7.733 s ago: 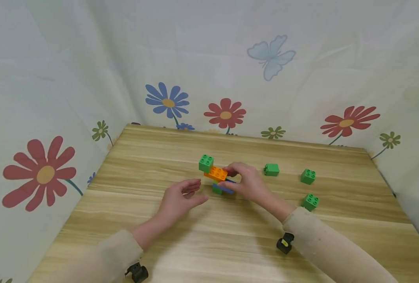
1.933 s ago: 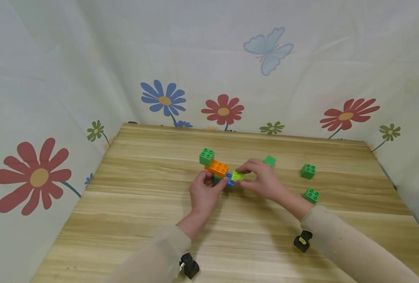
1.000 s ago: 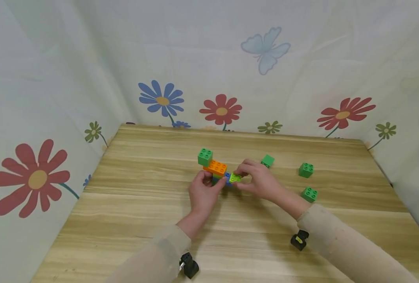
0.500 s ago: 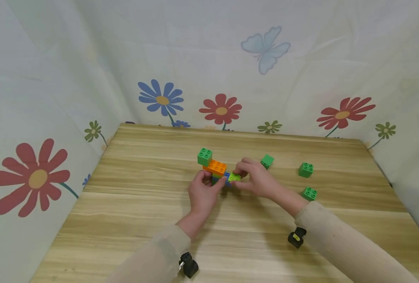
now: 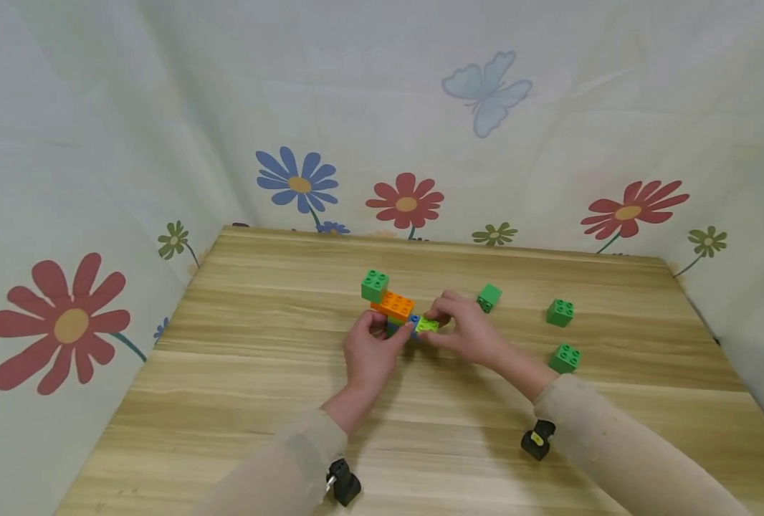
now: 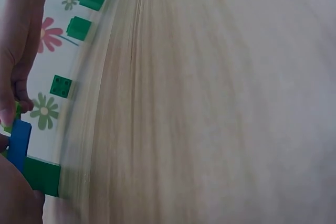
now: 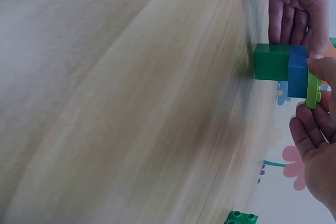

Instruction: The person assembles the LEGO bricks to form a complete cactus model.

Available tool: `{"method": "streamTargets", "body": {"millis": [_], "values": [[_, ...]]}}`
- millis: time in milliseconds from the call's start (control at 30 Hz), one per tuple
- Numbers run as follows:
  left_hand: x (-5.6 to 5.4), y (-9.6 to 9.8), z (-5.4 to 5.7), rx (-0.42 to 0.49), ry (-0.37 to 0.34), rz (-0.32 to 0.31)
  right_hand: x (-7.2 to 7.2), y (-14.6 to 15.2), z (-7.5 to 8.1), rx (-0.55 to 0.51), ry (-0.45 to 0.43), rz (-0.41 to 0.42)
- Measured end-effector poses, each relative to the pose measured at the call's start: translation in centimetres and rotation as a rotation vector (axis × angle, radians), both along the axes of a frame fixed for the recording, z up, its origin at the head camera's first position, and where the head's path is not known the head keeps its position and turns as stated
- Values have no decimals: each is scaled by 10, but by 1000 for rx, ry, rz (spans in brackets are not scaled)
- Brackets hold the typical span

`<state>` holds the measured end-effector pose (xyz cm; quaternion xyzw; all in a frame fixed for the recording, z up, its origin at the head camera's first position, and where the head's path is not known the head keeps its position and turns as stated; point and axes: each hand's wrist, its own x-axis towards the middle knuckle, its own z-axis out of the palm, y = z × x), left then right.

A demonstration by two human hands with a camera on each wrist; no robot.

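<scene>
A build of toy bricks stands on the table: a green brick (image 7: pixel 271 62) at the bottom, a blue brick (image 7: pixel 297 77) on it, an orange brick (image 5: pixel 393 305) higher up and a green brick (image 5: pixel 374 286) on its left end. My left hand (image 5: pixel 372 351) grips the build from the near left, thumb at the blue brick. On the blue brick's right end sits a thin lime-green brick (image 5: pixel 428 325), pinched between thumb and fingers of my right hand (image 5: pixel 472 330). Fingers partly hide the middle of the build.
Right of the build, a loose green brick (image 5: pixel 489 297) lies on its side, studs towards me. Two more green bricks, one farther back (image 5: pixel 560 312) and one nearer (image 5: pixel 565 357), stand studs up. A flowered cloth (image 5: pixel 330 86) hangs behind the wooden table (image 5: pixel 240 344).
Earlier my right hand held the build while my left was off it; now my left grips it. The lime-green brick has come down onto the blue one. The loose sideways green brick has turned.
</scene>
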<state>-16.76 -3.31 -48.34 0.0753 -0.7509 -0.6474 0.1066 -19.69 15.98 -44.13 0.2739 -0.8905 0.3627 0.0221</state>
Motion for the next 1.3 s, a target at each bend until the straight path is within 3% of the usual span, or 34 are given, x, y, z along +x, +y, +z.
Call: {"method": "streamTargets", "body": {"millis": [300, 467, 667, 967, 1300], "values": [[0, -1, -3, 1, -15, 8, 3, 3, -3, 7, 21, 0], [0, 0, -2, 14, -8, -3, 4, 18, 5, 7, 49, 5], [-1, 0, -2, -1, -13, 2, -7, 50, 15, 90, 77, -33], [-1, 0, -1, -8, -16, -2, -24, 92, 24, 208, 31, -65], [0, -1, 1, -4, -35, -5, -36, 108, 17, 302, 43, -45]]}}
